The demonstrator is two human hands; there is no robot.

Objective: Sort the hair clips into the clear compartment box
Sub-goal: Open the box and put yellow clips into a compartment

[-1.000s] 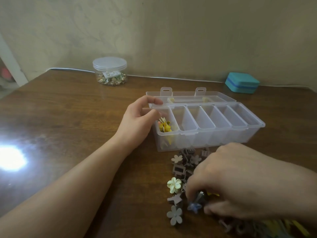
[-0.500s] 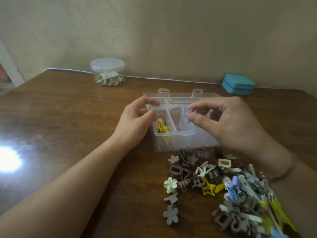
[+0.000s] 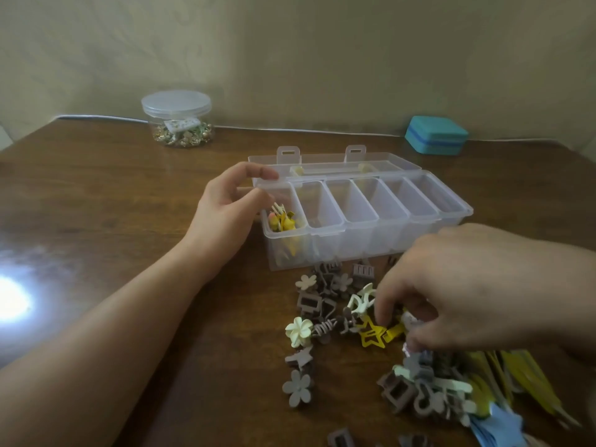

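Note:
The clear compartment box (image 3: 451, 214) lies open mid-table, its lid folded back. Its leftmost compartment holds yellow hair clips (image 3: 283, 221); the other compartments look empty. My left hand (image 3: 232, 208) grips the box's left end, with the thumb on the near wall and the forefinger on the back rim. A pile of hair clips (image 3: 329, 301) lies in front of the box, among them a yellow star clip (image 3: 372, 335) and a cream flower clip (image 3: 298, 330). My right hand (image 3: 451, 285) is down in the pile, its fingertips pinching a small pale clip (image 3: 409, 319).
A lidded clear jar (image 3: 176, 119) of small gold pieces stands at the back left. A teal case (image 3: 435, 135) sits at the back right. A white cable (image 3: 290, 130) runs along the wall. Long yellow and blue clips (image 3: 516, 382) hide the table's near right.
My right hand has come back from above the box's second compartment down to the pile and closed on a pale clip. My left hand has kept its grip on the box.

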